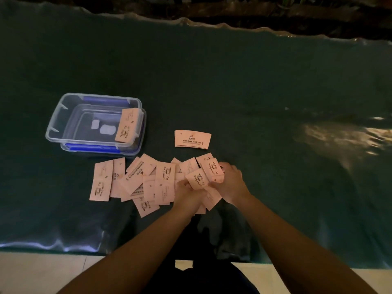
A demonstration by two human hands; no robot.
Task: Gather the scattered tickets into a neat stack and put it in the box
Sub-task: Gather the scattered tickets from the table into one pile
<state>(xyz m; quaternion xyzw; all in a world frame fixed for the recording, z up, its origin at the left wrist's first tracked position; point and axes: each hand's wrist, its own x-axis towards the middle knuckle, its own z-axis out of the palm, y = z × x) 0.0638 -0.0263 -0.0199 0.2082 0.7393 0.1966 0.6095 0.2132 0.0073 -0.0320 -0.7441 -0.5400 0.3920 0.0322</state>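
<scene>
Several pale pink tickets (148,183) lie scattered and overlapping on the dark green cloth, below the box. My left hand (186,194) and my right hand (230,183) meet at the right end of the scatter, both closed on a small bunch of tickets (203,176) held fanned between them. A small squared stack of tickets (192,139) lies apart, farther away. The clear plastic box (63,115) with blue clips stands at the left, and one ticket (127,125) leans against its right inner wall.
The green cloth (254,92) covers the table out to a wrinkled far edge. Its near edge (53,246) runs just in front of my body, with pale floor below. A glare patch (343,132) shines at the right.
</scene>
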